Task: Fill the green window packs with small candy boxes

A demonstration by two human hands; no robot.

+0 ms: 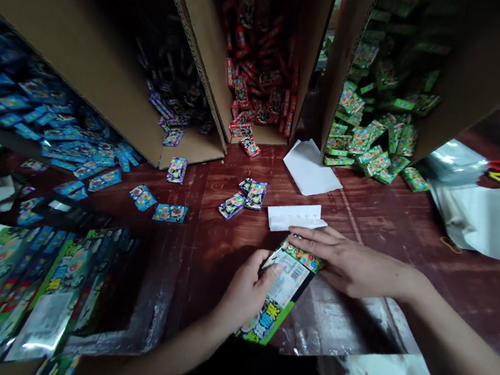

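Low in the middle of the view is a green and black printed candy packet [279, 302], lying tilted, with a white barcode panel facing up. My left hand [245, 289] grips its left edge, the thumb on the panel. My right hand [347, 262] is closed around its upper end, fingers stretched across the edge and the thumb hidden. A colourful strip under the right fingers may be a small candy box or part of the print; I cannot tell. Just beyond the fingers lies a folded white paper [294, 216]. Several small purple candy boxes [256, 194] lie to its left.
Cardboard cartons hold blue boxes [67, 124], purple boxes [174, 121], red boxes [257, 101] and green boxes [372, 141]. Stacked printed packets [45, 296] stand at lower left. A white sheet [313, 167] and clear plastic bags [455, 163] lie on the reddish-brown table [207, 249].
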